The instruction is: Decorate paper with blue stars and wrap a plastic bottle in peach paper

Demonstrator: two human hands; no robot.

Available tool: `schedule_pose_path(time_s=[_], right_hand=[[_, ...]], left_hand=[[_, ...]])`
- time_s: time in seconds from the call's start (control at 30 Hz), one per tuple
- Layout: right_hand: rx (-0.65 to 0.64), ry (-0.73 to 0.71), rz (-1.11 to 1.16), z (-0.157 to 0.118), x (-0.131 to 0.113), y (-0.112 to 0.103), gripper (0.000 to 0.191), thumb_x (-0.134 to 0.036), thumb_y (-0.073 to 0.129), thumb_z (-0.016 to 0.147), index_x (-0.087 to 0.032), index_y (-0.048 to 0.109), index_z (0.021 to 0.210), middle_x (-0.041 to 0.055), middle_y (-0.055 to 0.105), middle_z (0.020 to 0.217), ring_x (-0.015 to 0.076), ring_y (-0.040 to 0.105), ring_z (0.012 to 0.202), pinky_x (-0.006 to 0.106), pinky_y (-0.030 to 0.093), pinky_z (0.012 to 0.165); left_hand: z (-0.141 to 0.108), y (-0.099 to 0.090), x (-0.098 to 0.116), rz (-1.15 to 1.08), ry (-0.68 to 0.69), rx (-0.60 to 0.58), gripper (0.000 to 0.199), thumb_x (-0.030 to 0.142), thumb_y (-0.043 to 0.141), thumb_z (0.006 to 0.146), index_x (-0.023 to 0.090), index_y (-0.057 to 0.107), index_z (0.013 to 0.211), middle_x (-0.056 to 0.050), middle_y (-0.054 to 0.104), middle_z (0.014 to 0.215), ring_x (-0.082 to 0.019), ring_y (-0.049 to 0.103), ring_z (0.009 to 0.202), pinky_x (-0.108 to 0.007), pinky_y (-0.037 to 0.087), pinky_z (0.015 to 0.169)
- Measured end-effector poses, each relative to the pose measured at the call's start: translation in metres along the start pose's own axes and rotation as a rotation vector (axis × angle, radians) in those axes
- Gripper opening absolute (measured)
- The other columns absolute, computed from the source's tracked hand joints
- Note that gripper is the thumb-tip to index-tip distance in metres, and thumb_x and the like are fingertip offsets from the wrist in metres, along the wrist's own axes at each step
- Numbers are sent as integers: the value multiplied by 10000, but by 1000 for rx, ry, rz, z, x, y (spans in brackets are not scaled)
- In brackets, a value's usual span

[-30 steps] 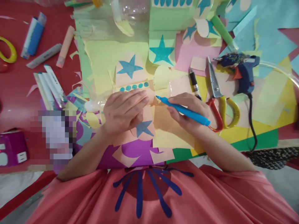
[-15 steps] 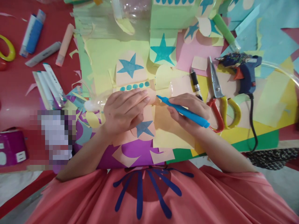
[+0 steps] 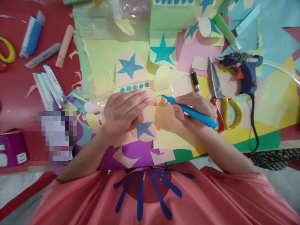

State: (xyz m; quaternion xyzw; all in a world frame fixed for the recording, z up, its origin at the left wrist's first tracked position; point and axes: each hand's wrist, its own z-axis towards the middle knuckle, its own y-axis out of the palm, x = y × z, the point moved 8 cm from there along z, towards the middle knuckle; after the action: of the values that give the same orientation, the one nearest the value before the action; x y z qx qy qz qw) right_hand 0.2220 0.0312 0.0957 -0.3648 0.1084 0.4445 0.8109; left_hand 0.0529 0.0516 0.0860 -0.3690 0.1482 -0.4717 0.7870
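Note:
A clear plastic bottle (image 3: 101, 102) lies on its side, its white cap (image 3: 89, 106) to the left. Paper with a row of teal dots (image 3: 134, 87) wraps its middle, and pale paper flaps with blue stars (image 3: 130, 66) spread above and below. My left hand (image 3: 126, 111) rests across the wrapped bottle, fingers laid together over it and thumb bent below. In my right hand (image 3: 195, 109) is a blue marker (image 3: 197, 115), gripped between thumb and fingers. Its tip points left at the pale yellow paper (image 3: 161, 99) on the bottle's right part; whether it touches is hard to tell.
Right of my right hand lie scissors (image 3: 217, 89), a black pen (image 3: 195, 80) and a blue glue gun (image 3: 248, 73) with its cord. Several markers (image 3: 50, 86) lie at the left on the red table (image 3: 14, 93). Paper scraps (image 3: 127, 156) cover the near edge.
My right hand has shifted slightly to the right with the blue marker, and the tip has moved right along the yellow paper. My left hand stays put on the bottle.

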Motion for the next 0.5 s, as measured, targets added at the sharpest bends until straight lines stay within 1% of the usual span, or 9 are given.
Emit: schedule_pose_path(time_s=[0.1, 0.17, 0.3, 0.37, 0.5], right_hand=[[29, 1, -8, -2, 2, -2, 66, -168, 651, 878, -217, 628, 916, 4, 715, 714, 138, 694, 597, 259, 595, 548], [47, 7, -9, -4, 5, -3, 73, -164, 643, 878, -230, 628, 904, -9, 714, 715, 137, 691, 588, 264, 591, 530], [56, 17, -15, -8, 10, -4, 104, -161, 631, 880, -249, 623, 935, -26, 714, 729, 142, 690, 591, 287, 582, 527], [56, 22, -22, -7, 10, -5, 114, -184, 651, 875, -260, 620, 954, -31, 711, 724, 150, 687, 584, 299, 576, 523], [78, 26, -25, -5, 9, -8, 138, -199, 663, 874, -276, 618, 979, -27, 706, 700, 154, 674, 566, 301, 561, 505]], left_hand=[[1, -1, 1, 4, 17, 12, 353, 130, 535, 842, 244, 626, 1163, -10, 788, 1057, -170, 740, 993, -308, 555, 827], [1, -1, 1, 6, 30, 8, 340, 132, 542, 832, 235, 632, 1143, -16, 789, 1054, -175, 743, 991, -311, 557, 819], [-3, 2, -2, 15, -9, -32, 355, 172, 516, 872, 313, 618, 1181, 30, 776, 1103, -168, 735, 1029, -324, 564, 836], [-5, 5, -4, 24, -27, -61, 346, 190, 500, 891, 330, 616, 1186, 40, 770, 1120, -169, 731, 1043, -337, 567, 841], [-6, 3, -4, -26, -35, -23, 362, 180, 512, 883, 331, 621, 1194, 28, 770, 1123, -183, 735, 1034, -345, 570, 820]])
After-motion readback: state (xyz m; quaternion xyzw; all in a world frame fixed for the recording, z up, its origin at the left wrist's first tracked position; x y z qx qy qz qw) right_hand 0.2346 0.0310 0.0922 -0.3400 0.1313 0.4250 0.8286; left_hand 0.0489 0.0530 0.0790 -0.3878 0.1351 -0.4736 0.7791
